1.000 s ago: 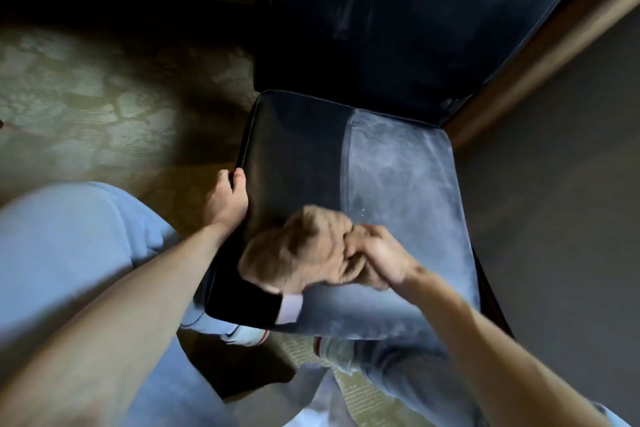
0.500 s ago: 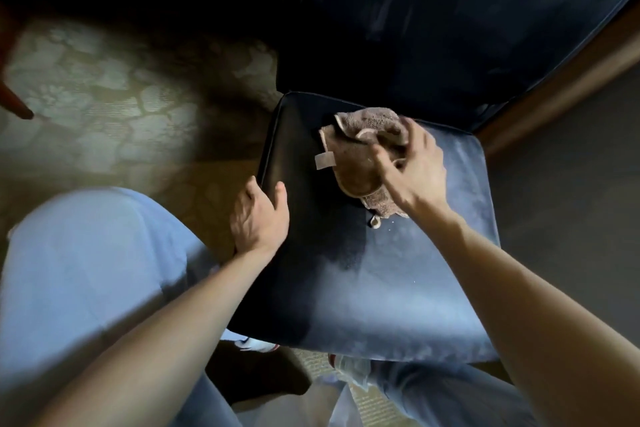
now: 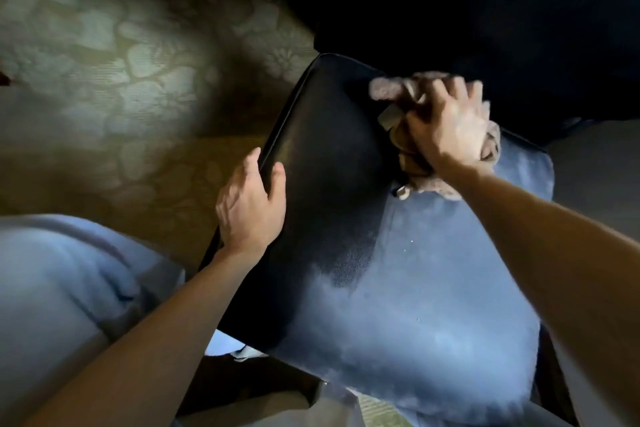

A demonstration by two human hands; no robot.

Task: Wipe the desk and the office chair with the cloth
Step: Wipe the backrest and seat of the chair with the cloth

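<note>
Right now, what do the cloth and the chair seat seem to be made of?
The cloth looks like fuzzy terry or microfibre, matte: it bunches in thick folds under the right hand and carries a tag. The chair seat is probably leather or faux leather: dark, smooth, with a piped edge seam. Its paler bluish part looks matte, perhaps dust or light.

On my feed now: left hand (image 3: 249,204) and right hand (image 3: 446,128) both bare | forearms (image 3: 156,333) bare right up to frame edge | pale blue trousers (image 3: 52,288), creased, on leg at left
</note>
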